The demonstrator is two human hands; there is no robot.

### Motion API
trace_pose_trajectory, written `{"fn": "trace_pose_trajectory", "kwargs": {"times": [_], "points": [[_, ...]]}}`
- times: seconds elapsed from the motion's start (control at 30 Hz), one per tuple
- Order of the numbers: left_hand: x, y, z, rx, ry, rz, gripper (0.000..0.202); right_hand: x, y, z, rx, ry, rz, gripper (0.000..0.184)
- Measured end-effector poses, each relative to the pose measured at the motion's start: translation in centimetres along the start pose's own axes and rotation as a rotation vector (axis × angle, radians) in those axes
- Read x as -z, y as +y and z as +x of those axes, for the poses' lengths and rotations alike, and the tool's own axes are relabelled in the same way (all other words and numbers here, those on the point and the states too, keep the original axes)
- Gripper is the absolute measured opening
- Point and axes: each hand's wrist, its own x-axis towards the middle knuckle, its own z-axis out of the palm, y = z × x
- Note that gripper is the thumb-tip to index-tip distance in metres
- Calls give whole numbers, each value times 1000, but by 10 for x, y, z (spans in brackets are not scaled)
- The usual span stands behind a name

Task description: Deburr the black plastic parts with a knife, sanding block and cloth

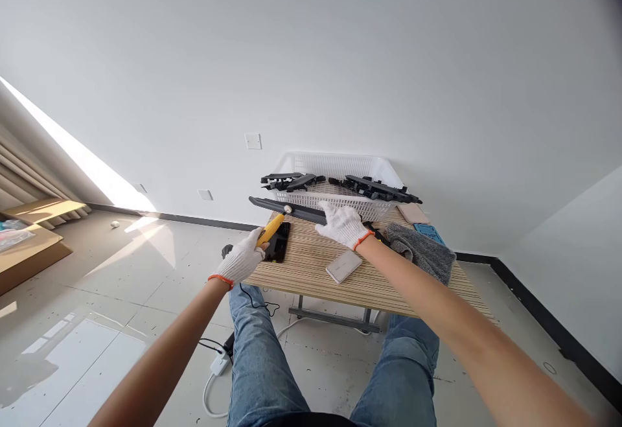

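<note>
Both my hands wear white knit gloves. My left hand [243, 258] is closed round the yellow handle of a screwdriver [272, 226], whose tip points up at a long black plastic part [286, 208]. That part lies across the far side of the wooden table [311, 271]. My right hand [343, 223] rests on top of it with fingers spread, pressing it down. A small black block [278, 242] lies on the table just under the screwdriver.
A white mesh basket [340, 171] with several black plastic parts stands at the table's back against the wall. A grey cloth [422, 252], a blue item [430, 232], a tan pad [413, 213] and a flat grey box [344, 266] lie on the table. Cables and a power strip [218, 365] are on the floor.
</note>
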Motion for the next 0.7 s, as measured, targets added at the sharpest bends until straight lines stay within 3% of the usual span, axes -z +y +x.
{"fn": "trace_pose_trajectory", "kwargs": {"times": [0.17,0.33,0.53,0.7], "points": [[6,-24,15,81,65,26,54,-3,15,-18,16,28,5,69],[17,-39,14,157,82,19,53,-3,33,-36,25,4,51,64],[16,-44,13,171,93,-9,52,-14,52,-47,-20,-92,161,49],[6,-39,18,131,109,-30,52,-27,60,-44,-100,-133,223,51]]}}
